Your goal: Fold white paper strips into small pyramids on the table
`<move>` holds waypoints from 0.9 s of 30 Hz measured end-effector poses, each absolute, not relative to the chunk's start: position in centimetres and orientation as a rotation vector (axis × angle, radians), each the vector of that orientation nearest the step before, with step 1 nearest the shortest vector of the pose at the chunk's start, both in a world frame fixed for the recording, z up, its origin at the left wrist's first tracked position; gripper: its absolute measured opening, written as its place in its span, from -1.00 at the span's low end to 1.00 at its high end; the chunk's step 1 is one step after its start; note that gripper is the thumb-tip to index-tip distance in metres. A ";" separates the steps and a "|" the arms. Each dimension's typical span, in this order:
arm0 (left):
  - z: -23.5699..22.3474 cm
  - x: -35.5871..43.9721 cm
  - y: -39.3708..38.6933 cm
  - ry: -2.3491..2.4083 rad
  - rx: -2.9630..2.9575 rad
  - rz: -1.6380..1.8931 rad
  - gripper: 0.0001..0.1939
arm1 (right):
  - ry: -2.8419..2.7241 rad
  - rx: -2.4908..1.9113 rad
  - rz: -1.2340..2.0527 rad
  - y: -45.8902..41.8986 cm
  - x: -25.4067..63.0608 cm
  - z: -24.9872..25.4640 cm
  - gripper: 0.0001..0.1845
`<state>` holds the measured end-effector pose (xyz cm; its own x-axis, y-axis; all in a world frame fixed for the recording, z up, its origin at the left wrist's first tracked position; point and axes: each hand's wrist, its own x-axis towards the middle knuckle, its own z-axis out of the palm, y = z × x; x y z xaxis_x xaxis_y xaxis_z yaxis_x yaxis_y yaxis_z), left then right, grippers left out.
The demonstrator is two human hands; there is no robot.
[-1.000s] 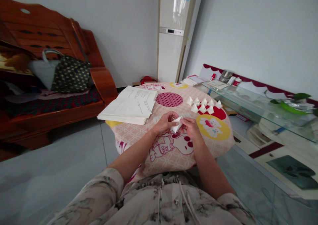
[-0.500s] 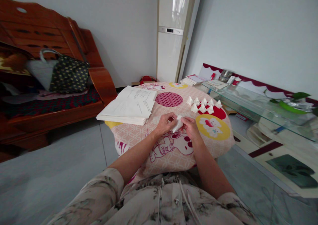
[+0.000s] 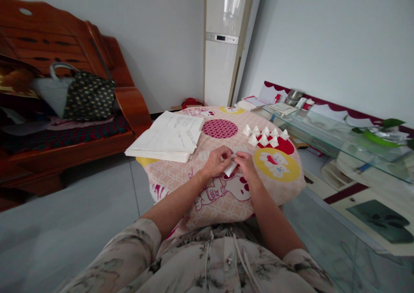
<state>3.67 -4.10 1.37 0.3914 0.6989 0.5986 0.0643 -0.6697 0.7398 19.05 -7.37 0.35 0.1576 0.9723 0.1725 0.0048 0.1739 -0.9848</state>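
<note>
Between my two hands is a small folded piece of white paper (image 3: pixel 230 169), held just above the patterned tablecloth (image 3: pixel 194 176). My left hand (image 3: pixel 219 161) pinches it from the left with thumb and forefinger. From the right, my right hand (image 3: pixel 246 164) grips its upper edge, the fingertips of both hands nearly meeting. Part of the paper is covered by the fingers. Several small white folded paper pyramids (image 3: pixel 265 132) stand in rows to the right. On the left lies a stack of printed white sheets (image 3: pixel 164 138).
A glass-topped stand (image 3: pixel 330 129) runs along the right wall, bearing a red paper cup (image 3: pixel 307 104) and a green dish (image 3: pixel 383 138). To the left stands a wooden bench (image 3: pixel 132 107) with a bag (image 3: pixel 89 97) on it. A tall white air conditioner (image 3: pixel 221 69) is behind the table.
My fingertips have come closer together at the top of the paper. The paper now shows less of itself and hangs as a pointed shape below them.
</note>
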 end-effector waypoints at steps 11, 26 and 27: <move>1.3 3.5 -4.0 0.621 1.998 1.259 -0.83 | -1.206 -1.210 0.872 -7.2 18.8 0.3 -0.72; 0.8 3.5 -2.8 0.530 1.388 0.994 -0.44 | -1.142 -1.142 0.958 -7.0 19.1 -0.1 -0.67; 0.8 3.5 -2.8 0.522 1.354 0.980 -0.44 | -1.148 -1.134 0.952 -7.1 19.1 0.0 -0.68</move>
<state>3.51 -2.76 0.83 0.5258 0.8224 0.2174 -0.2792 -0.0746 0.9573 19.12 -7.09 0.01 0.1772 0.9664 0.1860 -0.0033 0.1896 -0.9819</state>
